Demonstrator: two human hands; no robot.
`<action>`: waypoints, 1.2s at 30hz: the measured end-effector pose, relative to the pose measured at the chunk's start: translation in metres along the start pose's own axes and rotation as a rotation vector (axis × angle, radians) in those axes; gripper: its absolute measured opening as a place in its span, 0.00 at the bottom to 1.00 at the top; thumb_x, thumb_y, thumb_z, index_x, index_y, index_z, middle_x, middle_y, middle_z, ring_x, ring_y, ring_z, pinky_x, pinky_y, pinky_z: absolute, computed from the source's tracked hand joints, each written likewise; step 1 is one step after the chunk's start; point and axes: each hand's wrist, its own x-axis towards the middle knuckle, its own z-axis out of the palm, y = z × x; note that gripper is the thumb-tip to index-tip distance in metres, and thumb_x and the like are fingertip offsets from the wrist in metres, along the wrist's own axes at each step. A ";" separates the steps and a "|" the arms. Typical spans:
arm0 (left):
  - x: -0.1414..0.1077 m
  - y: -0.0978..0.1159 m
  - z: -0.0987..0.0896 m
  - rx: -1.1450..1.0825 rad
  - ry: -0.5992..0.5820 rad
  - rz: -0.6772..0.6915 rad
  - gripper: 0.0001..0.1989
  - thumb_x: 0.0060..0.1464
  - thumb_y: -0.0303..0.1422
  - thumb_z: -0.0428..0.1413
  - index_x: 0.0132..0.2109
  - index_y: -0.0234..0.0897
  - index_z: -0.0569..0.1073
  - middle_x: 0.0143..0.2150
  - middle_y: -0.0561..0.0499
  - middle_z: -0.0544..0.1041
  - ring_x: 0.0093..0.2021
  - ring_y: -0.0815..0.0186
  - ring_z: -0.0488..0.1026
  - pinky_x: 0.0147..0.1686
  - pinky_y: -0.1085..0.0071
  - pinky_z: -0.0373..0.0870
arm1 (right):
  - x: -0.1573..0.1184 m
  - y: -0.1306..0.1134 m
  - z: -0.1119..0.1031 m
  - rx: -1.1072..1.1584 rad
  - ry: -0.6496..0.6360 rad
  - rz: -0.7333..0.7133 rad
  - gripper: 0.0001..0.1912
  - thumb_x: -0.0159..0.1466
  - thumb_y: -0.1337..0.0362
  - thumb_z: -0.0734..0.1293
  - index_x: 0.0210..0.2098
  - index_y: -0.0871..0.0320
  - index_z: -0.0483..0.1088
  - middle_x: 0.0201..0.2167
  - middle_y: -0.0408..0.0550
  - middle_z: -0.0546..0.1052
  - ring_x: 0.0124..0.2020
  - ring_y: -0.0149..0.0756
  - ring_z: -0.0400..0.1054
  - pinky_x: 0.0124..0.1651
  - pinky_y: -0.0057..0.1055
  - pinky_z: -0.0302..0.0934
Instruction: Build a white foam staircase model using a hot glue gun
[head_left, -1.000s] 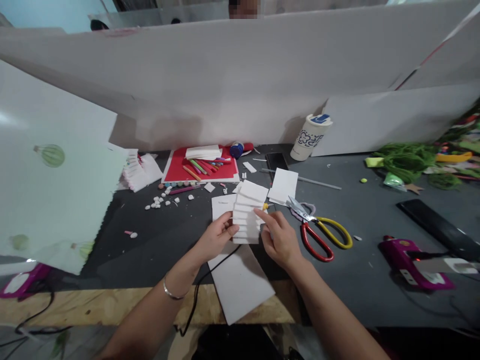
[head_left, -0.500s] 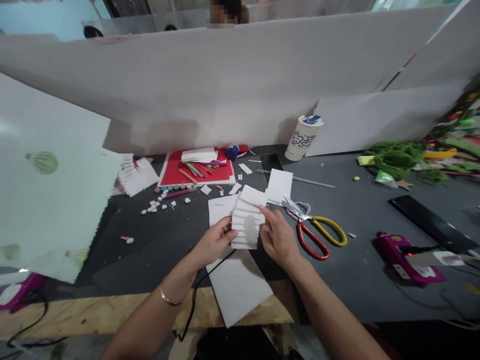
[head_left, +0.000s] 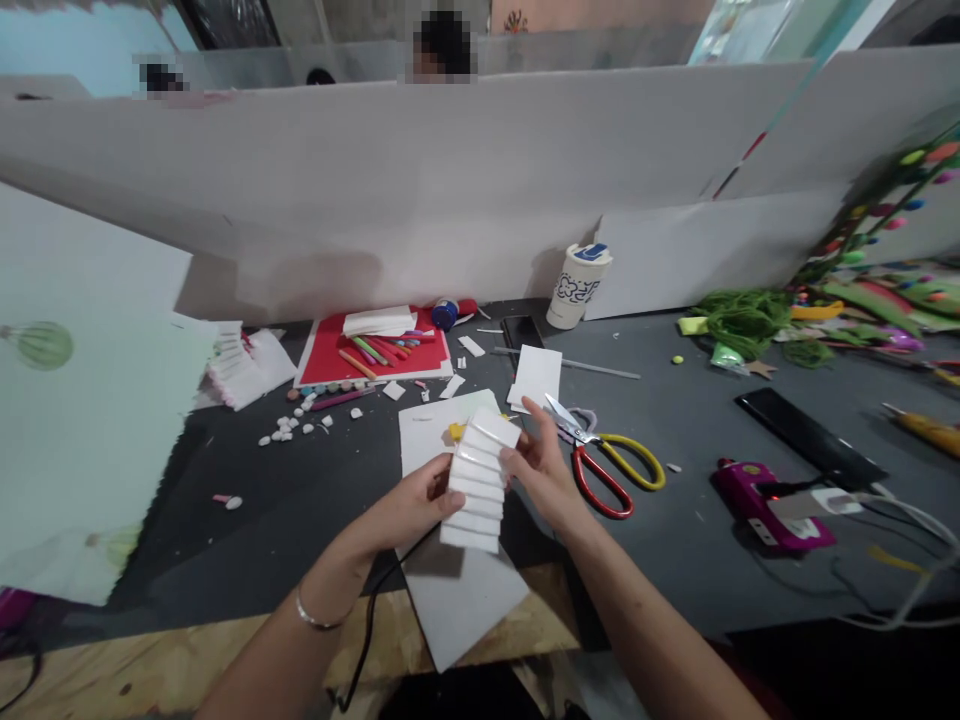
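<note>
A white piece made of overlapping strips (head_left: 477, 485), stepped like shingles, is held above the table in both hands. My left hand (head_left: 412, 508) grips its left edge, thumb on top and fingers underneath. At the upper right edge, my right hand (head_left: 546, 468) pinches the piece with its thumb on the face; the index finger points up and the other fingers are partly hidden. Below lies a white board (head_left: 465, 610), reaching over the table's front edge. Just behind the piece shows a small yellow thing (head_left: 456, 432), mostly hidden.
Scissors (head_left: 609, 460) with red and yellow handles lie right of my right hand, near white cards (head_left: 537, 376). Farther back stand a cup (head_left: 577, 290) and a red sheet (head_left: 319, 350) with pens. A purple power strip (head_left: 772, 510) sits right; a black cable (head_left: 373, 610) crosses the front edge.
The strip piece has tilted and come lower in view, with both hands still on it. My right thumb now lies on its face. The yellow thing has come into sight. The camera view has shifted.
</note>
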 end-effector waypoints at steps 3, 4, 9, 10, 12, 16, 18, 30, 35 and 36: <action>0.002 -0.001 0.002 -0.062 0.111 -0.040 0.29 0.48 0.49 0.64 0.50 0.33 0.73 0.45 0.42 0.79 0.43 0.58 0.74 0.43 0.66 0.69 | -0.003 0.004 0.004 -0.001 -0.096 0.089 0.43 0.60 0.57 0.69 0.66 0.45 0.41 0.32 0.39 0.72 0.24 0.30 0.64 0.25 0.29 0.64; 0.002 -0.001 0.001 -0.073 0.154 -0.060 0.28 0.48 0.47 0.65 0.51 0.33 0.73 0.44 0.43 0.79 0.42 0.58 0.75 0.42 0.66 0.70 | -0.004 0.003 0.002 -0.046 -0.127 0.097 0.42 0.60 0.57 0.68 0.66 0.46 0.42 0.33 0.40 0.73 0.25 0.31 0.66 0.26 0.30 0.64; -0.005 0.005 -0.013 -0.114 0.298 -0.103 0.27 0.47 0.42 0.66 0.51 0.33 0.73 0.39 0.46 0.81 0.38 0.59 0.76 0.38 0.68 0.70 | 0.011 -0.018 -0.034 -0.693 -0.055 -0.123 0.18 0.68 0.57 0.60 0.55 0.54 0.66 0.45 0.52 0.77 0.41 0.40 0.72 0.40 0.37 0.67; -0.007 0.007 -0.017 -0.133 0.327 -0.096 0.27 0.47 0.42 0.67 0.51 0.33 0.73 0.38 0.46 0.81 0.37 0.60 0.76 0.37 0.69 0.70 | 0.019 -0.022 -0.043 -0.867 -0.021 -0.189 0.16 0.68 0.58 0.60 0.53 0.55 0.68 0.45 0.53 0.78 0.43 0.43 0.72 0.43 0.39 0.66; -0.009 0.009 -0.024 -0.181 0.382 -0.080 0.27 0.46 0.42 0.67 0.50 0.33 0.73 0.36 0.47 0.81 0.34 0.63 0.76 0.35 0.70 0.70 | 0.036 -0.025 -0.060 -1.205 0.036 -0.287 0.15 0.68 0.63 0.60 0.50 0.59 0.71 0.45 0.58 0.78 0.44 0.47 0.71 0.46 0.43 0.64; -0.009 0.007 -0.029 -0.256 0.431 -0.073 0.27 0.42 0.41 0.69 0.48 0.32 0.73 0.35 0.48 0.81 0.30 0.67 0.74 0.32 0.73 0.69 | 0.068 -0.016 -0.079 -1.588 0.115 -0.261 0.16 0.64 0.68 0.64 0.51 0.61 0.72 0.44 0.62 0.79 0.45 0.51 0.69 0.45 0.42 0.61; -0.008 0.003 -0.028 -0.270 0.424 -0.079 0.27 0.42 0.40 0.69 0.47 0.32 0.73 0.35 0.48 0.81 0.30 0.67 0.74 0.32 0.73 0.69 | 0.077 -0.009 -0.084 -1.617 0.111 -0.221 0.14 0.62 0.69 0.66 0.48 0.60 0.73 0.41 0.61 0.80 0.43 0.51 0.69 0.44 0.42 0.61; -0.011 -0.010 -0.016 -0.246 0.329 -0.084 0.24 0.44 0.39 0.68 0.47 0.33 0.73 0.40 0.46 0.80 0.37 0.63 0.76 0.37 0.70 0.71 | 0.080 -0.018 -0.083 -1.208 0.084 -0.151 0.13 0.66 0.59 0.60 0.37 0.58 0.75 0.29 0.50 0.78 0.30 0.39 0.70 0.34 0.33 0.61; -0.011 -0.012 -0.013 -0.168 0.335 -0.045 0.23 0.46 0.39 0.67 0.47 0.34 0.73 0.41 0.47 0.79 0.39 0.63 0.75 0.39 0.70 0.70 | 0.052 -0.021 -0.047 -0.431 -0.015 -0.036 0.18 0.58 0.51 0.70 0.41 0.56 0.75 0.29 0.44 0.76 0.31 0.35 0.69 0.35 0.30 0.61; -0.011 -0.012 -0.012 -0.159 0.335 -0.041 0.23 0.46 0.39 0.67 0.48 0.34 0.73 0.42 0.47 0.79 0.39 0.63 0.75 0.39 0.70 0.70 | 0.047 -0.020 -0.040 -0.366 -0.028 -0.018 0.18 0.57 0.52 0.71 0.42 0.55 0.75 0.29 0.43 0.75 0.31 0.34 0.68 0.35 0.30 0.60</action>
